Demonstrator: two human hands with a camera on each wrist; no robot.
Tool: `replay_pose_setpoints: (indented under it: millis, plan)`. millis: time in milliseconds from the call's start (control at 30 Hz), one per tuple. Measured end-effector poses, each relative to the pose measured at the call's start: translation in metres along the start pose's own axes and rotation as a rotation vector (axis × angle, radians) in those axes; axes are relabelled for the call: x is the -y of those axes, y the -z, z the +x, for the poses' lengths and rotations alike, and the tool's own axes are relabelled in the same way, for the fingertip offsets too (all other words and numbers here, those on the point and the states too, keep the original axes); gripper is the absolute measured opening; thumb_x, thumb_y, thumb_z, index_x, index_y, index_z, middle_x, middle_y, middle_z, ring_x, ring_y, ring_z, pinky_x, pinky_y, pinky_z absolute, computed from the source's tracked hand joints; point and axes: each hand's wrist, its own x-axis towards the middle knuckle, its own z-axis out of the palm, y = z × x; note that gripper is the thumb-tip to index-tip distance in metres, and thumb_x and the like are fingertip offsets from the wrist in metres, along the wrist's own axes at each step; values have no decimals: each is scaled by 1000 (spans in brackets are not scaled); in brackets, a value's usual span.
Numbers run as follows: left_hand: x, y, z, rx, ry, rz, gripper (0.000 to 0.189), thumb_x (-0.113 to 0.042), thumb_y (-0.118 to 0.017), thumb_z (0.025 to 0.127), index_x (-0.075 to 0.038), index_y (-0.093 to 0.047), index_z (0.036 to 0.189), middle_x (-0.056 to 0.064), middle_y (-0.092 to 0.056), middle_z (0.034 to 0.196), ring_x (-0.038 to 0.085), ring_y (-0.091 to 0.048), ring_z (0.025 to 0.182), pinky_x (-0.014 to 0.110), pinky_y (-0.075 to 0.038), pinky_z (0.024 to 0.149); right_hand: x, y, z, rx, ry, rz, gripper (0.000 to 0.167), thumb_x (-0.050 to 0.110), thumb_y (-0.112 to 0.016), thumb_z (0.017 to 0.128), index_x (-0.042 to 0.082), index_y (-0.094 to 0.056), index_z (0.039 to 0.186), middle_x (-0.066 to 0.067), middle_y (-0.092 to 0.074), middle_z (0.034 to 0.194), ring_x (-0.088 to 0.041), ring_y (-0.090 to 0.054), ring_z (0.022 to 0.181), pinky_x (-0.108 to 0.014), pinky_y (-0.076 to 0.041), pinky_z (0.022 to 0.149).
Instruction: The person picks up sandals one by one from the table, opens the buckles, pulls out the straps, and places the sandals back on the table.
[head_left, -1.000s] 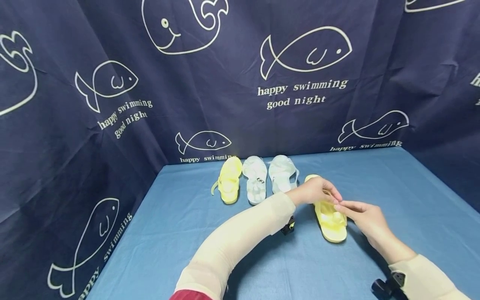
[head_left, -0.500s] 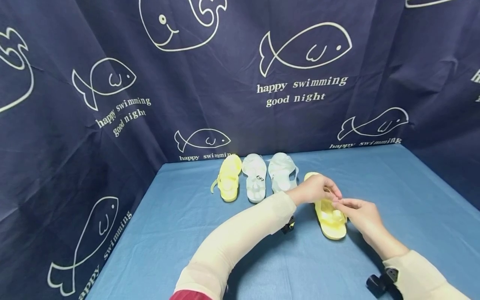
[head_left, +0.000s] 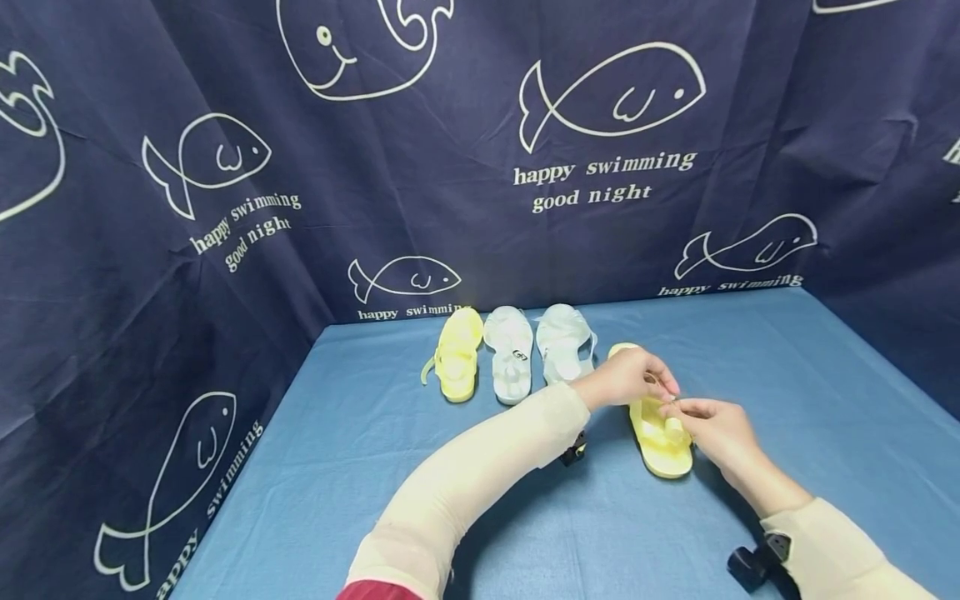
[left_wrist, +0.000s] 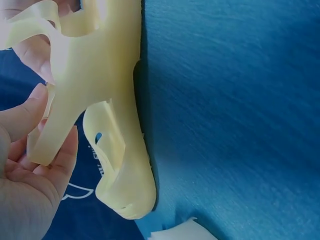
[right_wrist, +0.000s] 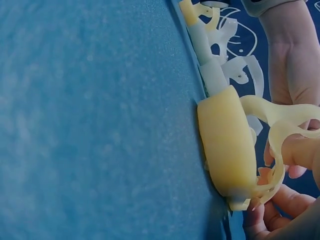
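Observation:
A yellow sandal (head_left: 666, 457) lies on the blue cloth at the right, with both hands meeting over its straps. My left hand (head_left: 628, 377) reaches across from the left and pinches the sandal's strap between thumb and fingers. In the left wrist view, the strap (left_wrist: 62, 107) runs down between the fingers of this hand (left_wrist: 30, 175). From the right, my right hand (head_left: 716, 432) pinches the strap close to the left fingertips. In the right wrist view, its fingers (right_wrist: 285, 200) are at the strap beside the yellow sole (right_wrist: 227, 145). The hands partly hide the sandal's heel end.
Left of the hands, another yellow sandal (head_left: 459, 358) and two pale blue sandals (head_left: 510, 354) stand in a row near the back edge of the blue-covered table (head_left: 360, 467). A dark blue curtain (head_left: 480, 167) with fish drawings rises behind and at the sides.
My right hand has shifted slightly left, its fingertips still against the strap beside the left hand. The left hand has barely moved. The head view has tilted a little downward.

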Motion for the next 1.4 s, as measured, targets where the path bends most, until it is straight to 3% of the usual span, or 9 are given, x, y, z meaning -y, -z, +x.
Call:
replay_pose_setpoints:
  millis: [100,300,433,567,733,1000,1400]
  plan:
    - [1,0,0,-6,7,4,7,-15,-73,87,-16,-76,93,-10,-73,91,-9,-56,79,2,-43,70,-1,0,0,4,2,1,59,47,-66,89,-4,-65,120,-26,-58,129,-31,-54,112,-19,-45,66]
    - [0,0,0,-16,23,2,7,-15,-73,87,-17,-76,93,-11,-73,90,-10,-57,77,2,-44,69,-3,0,0,-26,27,-10,50,41,-65,92,0,-67,120,-23,-61,126,-28,-55,111,-16,-45,64]
    - [0,1,-1,-15,23,6,7,-15,-73,86,-16,-77,92,-11,-73,90,-10,-57,76,2,-45,69,-4,0,-1,-31,30,-5,52,43,-65,91,0,-67,120,-23,-62,124,-24,-56,107,-16,-46,64]
    - [6,8,-2,-54,13,21,9,-20,-72,87,-17,-78,93,-11,-75,92,-9,-58,77,3,-44,68,-5,-2,-1,-38,2,14,57,46,-64,91,-1,-65,123,-21,-65,120,-18,-56,103,-15,-47,64]
    - [16,18,-1,-87,42,-20,13,-24,-71,86,-17,-79,95,-10,-75,97,-9,-58,78,6,-45,65,-6,-2,-1,-15,-20,42,62,49,-61,91,-2,-62,126,-23,-63,124,-27,-55,111,-14,-47,64]
    - [20,16,-2,-91,73,-47,13,-24,-72,85,-18,-79,94,-11,-74,98,-9,-57,79,7,-45,65,-7,-2,-3,-1,-25,58,65,51,-60,92,-2,-60,129,-25,-59,130,-35,-51,120,-12,-45,65]
    - [23,17,-2,-122,76,-97,13,-23,-71,86,-18,-79,94,-10,-74,99,-8,-59,85,6,-46,69,-7,-3,-3,-16,-50,77,63,48,-60,93,-3,-58,130,-25,-57,132,-37,-48,124,-10,-43,65]
